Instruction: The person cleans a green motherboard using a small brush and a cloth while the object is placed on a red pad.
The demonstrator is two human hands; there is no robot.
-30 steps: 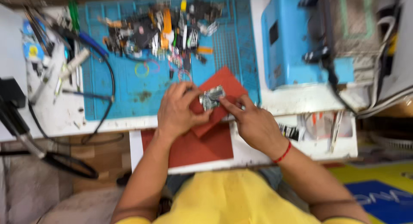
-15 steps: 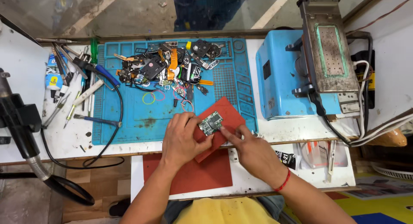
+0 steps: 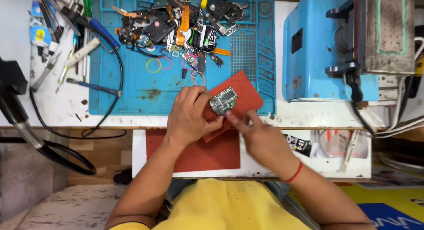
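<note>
Head view shows your left hand (image 3: 191, 116) pinching the near edge of a small green circuit board (image 3: 223, 100), while your right hand (image 3: 260, 139) grips its lower right corner with thumb and fingertips; both hands are clenched on the board, which rests tilted on a red pad (image 3: 245, 95) at the front edge of the blue work mat (image 3: 132, 86). To handle it well, I judge you should keep your hold on the bare edges rather than the components, and keep the board low over the red pad so a slip lands soft. A heap of loose parts (image 3: 176, 24) sits near the far edge of the mat, well apart from your hands. Tools (image 3: 66, 57) and a black cable (image 3: 117, 75) lie at the left of the white bench (image 3: 53, 110), a blue machine (image 3: 318, 49) stands to the right, and a second red sheet (image 3: 198, 152) lies on the lower shelf below your wrists.
</note>
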